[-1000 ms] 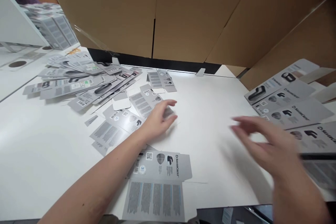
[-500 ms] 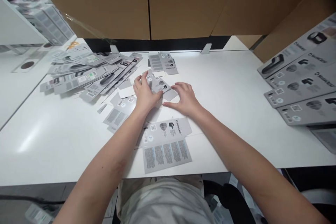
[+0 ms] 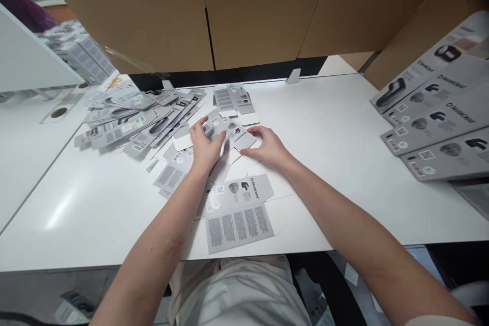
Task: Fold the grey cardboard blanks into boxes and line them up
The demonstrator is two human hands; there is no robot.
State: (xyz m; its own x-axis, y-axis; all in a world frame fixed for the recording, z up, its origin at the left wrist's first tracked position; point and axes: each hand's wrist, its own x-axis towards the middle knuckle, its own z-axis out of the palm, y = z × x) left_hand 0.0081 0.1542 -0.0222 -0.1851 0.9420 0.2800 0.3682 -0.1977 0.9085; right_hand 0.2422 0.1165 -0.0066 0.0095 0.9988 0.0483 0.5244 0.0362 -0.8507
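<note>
A: Where is the gray card?
B: I see the gray card in the middle of the frame. My left hand and right hand pinch its two ends, just above the white table

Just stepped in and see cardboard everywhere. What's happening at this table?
A person seated at the white table has both hands on one flat grey carton blank: the left hand on its left side, the right hand at its right edge. Another blank lies nearer them, a loose pile sits left, and stacked blanks sit right.
</note>
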